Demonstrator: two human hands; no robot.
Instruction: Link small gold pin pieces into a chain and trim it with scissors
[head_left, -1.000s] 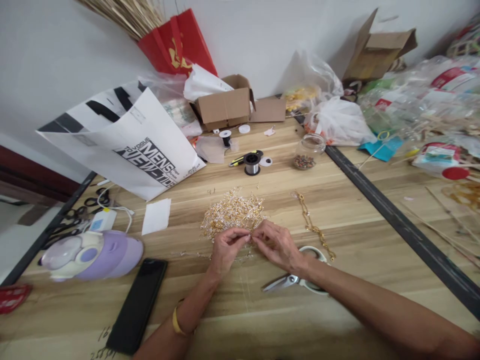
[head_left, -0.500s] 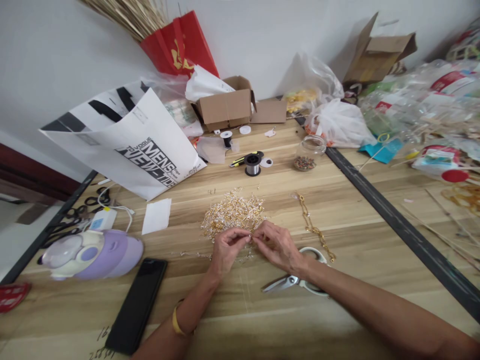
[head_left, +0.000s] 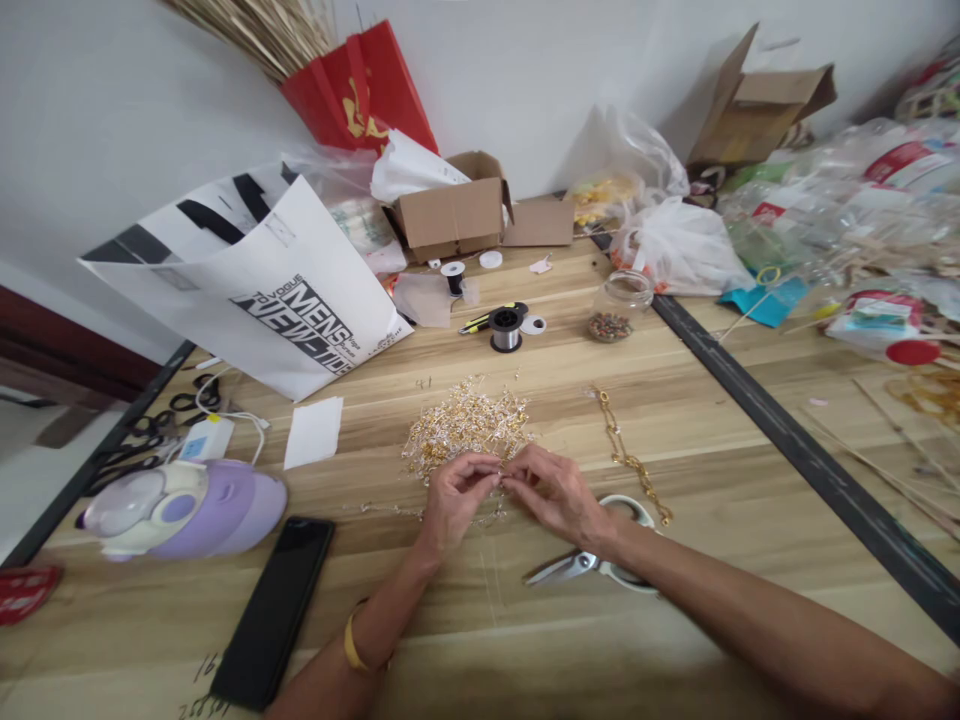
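Observation:
My left hand [head_left: 455, 500] and my right hand [head_left: 551, 492] meet fingertip to fingertip, each closed in a pinch. What they hold between them is too small to make out. Just beyond them lies a loose pile of small gold and clear beads [head_left: 466, 425]. A thin beaded strand [head_left: 390, 509] lies on the table and passes beneath my left hand. White-handled scissors [head_left: 577, 566] rest partly under my right wrist. To the right, a gold chain [head_left: 624, 450] is stretched out on the wood.
A wire spool [head_left: 506, 332], a utility knife [head_left: 480, 320] and a glass jar [head_left: 611, 318] stand or lie farther back. On the left are a phone [head_left: 274, 610], a purple bottle [head_left: 225, 505] and a white bag [head_left: 300, 310]. Plastic bottles [head_left: 817, 215] crowd the right.
Both hands stay in the same place, with only a slight shift of the fingertips. The things on the table have not moved.

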